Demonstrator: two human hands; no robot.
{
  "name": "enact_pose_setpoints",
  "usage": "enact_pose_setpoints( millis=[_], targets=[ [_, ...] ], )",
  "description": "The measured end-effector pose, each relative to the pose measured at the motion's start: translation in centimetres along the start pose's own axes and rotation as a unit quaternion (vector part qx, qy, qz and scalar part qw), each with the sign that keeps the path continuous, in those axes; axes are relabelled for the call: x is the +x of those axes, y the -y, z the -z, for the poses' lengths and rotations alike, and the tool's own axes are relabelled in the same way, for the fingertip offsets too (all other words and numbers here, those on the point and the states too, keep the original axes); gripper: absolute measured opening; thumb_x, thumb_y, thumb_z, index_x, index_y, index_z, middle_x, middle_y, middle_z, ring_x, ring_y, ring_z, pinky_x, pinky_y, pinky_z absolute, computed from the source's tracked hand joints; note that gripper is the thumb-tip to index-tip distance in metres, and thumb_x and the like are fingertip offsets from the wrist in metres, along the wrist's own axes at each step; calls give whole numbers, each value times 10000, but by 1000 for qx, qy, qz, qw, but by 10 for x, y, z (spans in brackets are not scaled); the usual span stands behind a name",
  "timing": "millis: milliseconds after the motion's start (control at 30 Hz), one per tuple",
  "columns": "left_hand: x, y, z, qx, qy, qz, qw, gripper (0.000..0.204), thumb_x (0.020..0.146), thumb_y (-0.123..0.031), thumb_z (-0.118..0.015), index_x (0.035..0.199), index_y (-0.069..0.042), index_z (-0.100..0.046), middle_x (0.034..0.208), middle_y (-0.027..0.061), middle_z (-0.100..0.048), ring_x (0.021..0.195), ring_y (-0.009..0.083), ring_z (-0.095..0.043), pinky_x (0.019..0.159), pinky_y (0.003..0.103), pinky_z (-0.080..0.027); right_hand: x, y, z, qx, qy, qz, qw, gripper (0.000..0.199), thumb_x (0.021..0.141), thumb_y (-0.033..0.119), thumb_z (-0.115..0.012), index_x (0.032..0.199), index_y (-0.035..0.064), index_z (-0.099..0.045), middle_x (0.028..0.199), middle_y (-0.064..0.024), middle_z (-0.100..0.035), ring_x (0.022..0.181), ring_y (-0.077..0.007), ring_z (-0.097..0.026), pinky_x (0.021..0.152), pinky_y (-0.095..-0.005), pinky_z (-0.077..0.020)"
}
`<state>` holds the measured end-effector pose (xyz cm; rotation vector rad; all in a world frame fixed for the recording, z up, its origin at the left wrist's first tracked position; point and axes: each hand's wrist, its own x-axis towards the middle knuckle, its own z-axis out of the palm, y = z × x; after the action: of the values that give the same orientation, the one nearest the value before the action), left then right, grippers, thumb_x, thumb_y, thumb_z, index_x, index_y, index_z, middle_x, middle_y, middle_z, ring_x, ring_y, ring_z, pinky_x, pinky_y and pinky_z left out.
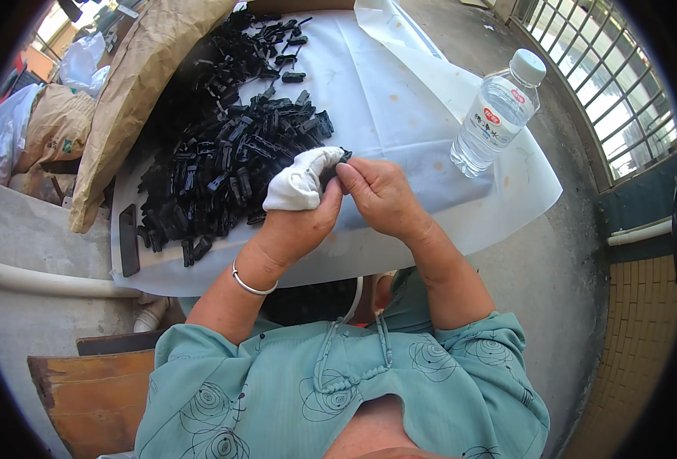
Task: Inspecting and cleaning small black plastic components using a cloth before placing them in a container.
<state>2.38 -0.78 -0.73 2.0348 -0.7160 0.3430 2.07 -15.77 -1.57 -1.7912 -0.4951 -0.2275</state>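
Note:
My left hand (301, 183) wears a white cloth glove over its fingers, with the thumb bare. It is closed on a small black plastic part (345, 155), of which just a bit shows beyond the glove. My right hand (380, 195) meets it there, thumb and fingers pinched together at the same part. Most of the part is hidden between the two hands. Just left of and beyond my hands lies a big heap of similar black plastic parts (231, 157), spread over the white-covered table (369, 107).
A water bottle (499, 115) with a white cap stands on the right of the table. Brown paper (136, 92) borders the heap on the left. A dark flat bar (129, 240) lies at the near left corner. Window bars (606, 69) rise at right.

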Motion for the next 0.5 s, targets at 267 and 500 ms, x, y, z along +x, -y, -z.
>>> enact_pose_setpoints(
  millis=[267, 500],
  targets=[
    [-3, -11, 4, -77, -1, 56, 995, 260, 831, -22, -544, 1084, 1, -488, 942, 77, -561, 857, 134, -546, 770, 259, -450, -3, -4, -8, 153, -14, -19, 988, 175, 893, 161, -525, 840, 7, -589, 641, -1, -510, 579, -79, -417, 524, -250, -382],
    [0, -20, 24, -350, 5, 225, 909, 267, 915, -97, -446, 1171, -30, -416, 876, 5, -510, 573, 31, -389, 504, 161, -344, -3, -1, 14, -3, 76, -26, 997, 116, 786, 71, -644, 872, -3, -621, 666, 14, -520, 596, -45, -427, 525, -200, -364]
  ],
)
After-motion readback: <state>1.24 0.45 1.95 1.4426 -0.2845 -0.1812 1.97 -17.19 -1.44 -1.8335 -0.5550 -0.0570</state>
